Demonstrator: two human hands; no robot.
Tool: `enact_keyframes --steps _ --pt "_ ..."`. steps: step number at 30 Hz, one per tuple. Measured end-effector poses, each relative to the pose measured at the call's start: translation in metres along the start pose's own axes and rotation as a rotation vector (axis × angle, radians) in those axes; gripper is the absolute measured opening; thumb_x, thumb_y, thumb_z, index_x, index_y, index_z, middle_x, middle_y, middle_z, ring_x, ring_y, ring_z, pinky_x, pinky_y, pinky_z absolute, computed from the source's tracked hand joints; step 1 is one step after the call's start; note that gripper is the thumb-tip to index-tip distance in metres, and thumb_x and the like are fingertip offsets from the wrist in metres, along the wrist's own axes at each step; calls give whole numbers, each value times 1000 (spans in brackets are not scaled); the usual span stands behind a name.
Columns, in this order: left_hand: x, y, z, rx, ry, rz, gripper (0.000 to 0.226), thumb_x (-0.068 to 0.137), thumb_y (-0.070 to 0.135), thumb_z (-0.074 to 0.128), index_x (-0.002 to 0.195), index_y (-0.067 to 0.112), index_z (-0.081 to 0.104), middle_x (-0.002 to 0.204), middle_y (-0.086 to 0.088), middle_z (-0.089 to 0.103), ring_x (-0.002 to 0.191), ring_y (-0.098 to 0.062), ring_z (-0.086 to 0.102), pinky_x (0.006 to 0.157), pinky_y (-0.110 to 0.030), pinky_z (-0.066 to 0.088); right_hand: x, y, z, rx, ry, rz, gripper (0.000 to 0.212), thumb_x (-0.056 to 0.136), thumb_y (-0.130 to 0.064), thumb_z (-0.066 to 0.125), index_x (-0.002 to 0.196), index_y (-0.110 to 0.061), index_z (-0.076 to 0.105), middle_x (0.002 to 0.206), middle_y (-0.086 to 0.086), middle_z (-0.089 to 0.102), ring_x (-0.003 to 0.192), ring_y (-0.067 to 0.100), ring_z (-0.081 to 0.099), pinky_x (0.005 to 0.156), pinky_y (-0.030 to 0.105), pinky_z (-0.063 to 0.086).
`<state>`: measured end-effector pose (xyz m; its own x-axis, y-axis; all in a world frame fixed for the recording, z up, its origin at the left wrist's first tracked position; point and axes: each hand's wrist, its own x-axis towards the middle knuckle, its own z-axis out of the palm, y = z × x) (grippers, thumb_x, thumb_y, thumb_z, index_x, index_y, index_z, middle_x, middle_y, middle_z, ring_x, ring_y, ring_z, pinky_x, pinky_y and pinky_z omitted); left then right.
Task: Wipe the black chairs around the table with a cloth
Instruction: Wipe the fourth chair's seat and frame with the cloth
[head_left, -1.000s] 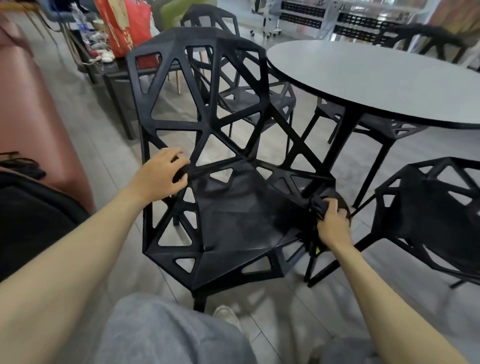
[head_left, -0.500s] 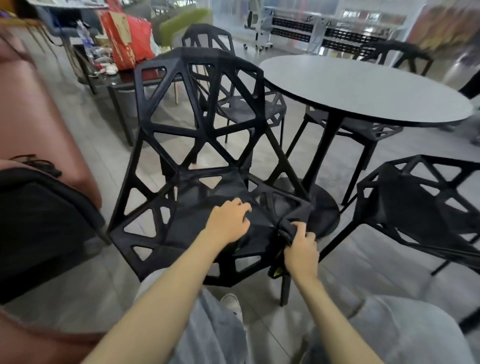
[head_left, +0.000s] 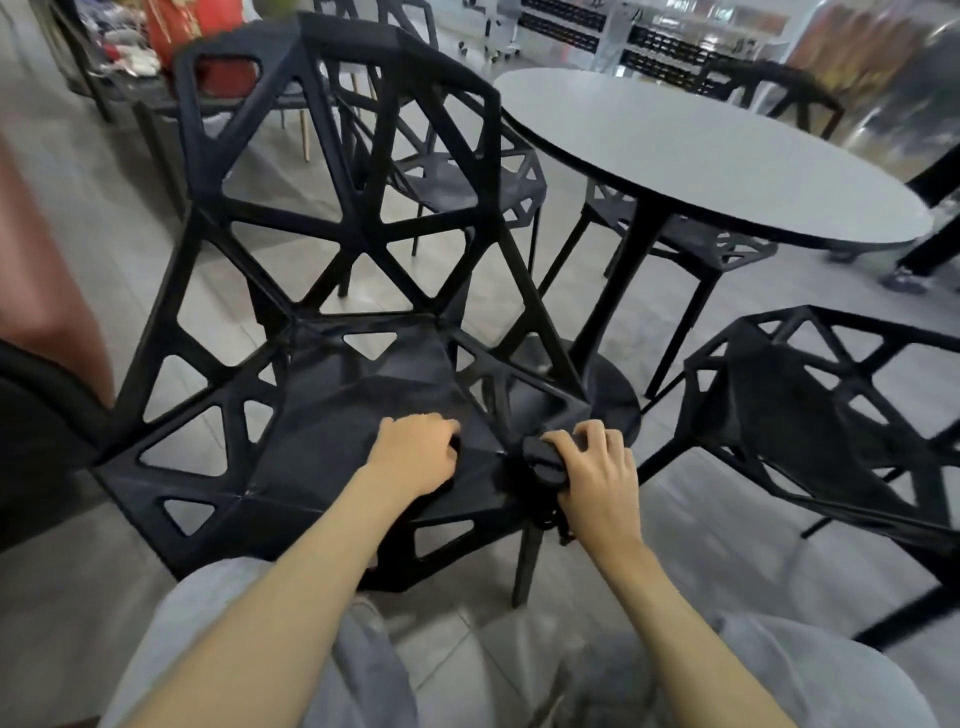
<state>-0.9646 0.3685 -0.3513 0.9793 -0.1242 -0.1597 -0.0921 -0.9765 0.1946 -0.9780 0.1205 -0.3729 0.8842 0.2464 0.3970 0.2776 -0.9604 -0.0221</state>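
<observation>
A black lattice chair stands right in front of me, its seat facing me and its back toward the far left. My left hand rests on the front of the seat with its fingers curled down onto the surface. My right hand grips a bunched black cloth against the seat's front right corner; part of the cloth hangs down beside the chair leg. A second black chair stands to the right.
A round grey table on a black pedestal stands behind the chairs, with more black chairs around it. A reddish sofa is at the left. A low dark table with a red bag is far left.
My left hand left the chair's left side and came to the front of the seat. My right hand with the cloth stays at the front right corner. The chair came closer to me.
</observation>
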Motion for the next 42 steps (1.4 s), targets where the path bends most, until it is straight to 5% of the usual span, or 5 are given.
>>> enact_keyframes --steps 8,10,18,26,42 --pt "25 -3 -5 -79 65 19 33 99 22 47 125 27 67 122 -1 70 110 -26 64 80 -35 41 49 35 9 427 136 414 49 88 4 59 126 -25 59 114 0 45 107 22 45 76 34 39" --pt "25 -1 -6 -78 73 4 31 99 22 47 122 26 68 119 -1 71 107 -26 64 77 -33 39 48 40 11 425 144 349 49 88 6 59 128 -22 60 114 2 46 105 16 41 82 26 33" --pt "30 13 -15 -57 6 -74 25 101 22 48 117 22 67 114 -2 69 102 -27 61 75 -34 40 0 36 17 135 -19 -188 55 68 1 77 120 -11 65 109 8 51 93 30 51 76 40 48" --pt "27 17 -21 -68 4 -86 10 93 15 54 98 20 47 102 -3 66 83 -24 50 72 -35 43 87 41 12 229 98 163 40 85 1 63 123 -13 59 115 8 53 101 30 52 86 45 49" --pt "24 33 -21 -26 9 -116 13 95 14 57 107 17 53 105 -2 64 86 -23 51 70 -33 38 53 14 8 -46 -94 -354 43 76 -12 68 118 -21 65 108 3 57 90 28 51 69 39 47"
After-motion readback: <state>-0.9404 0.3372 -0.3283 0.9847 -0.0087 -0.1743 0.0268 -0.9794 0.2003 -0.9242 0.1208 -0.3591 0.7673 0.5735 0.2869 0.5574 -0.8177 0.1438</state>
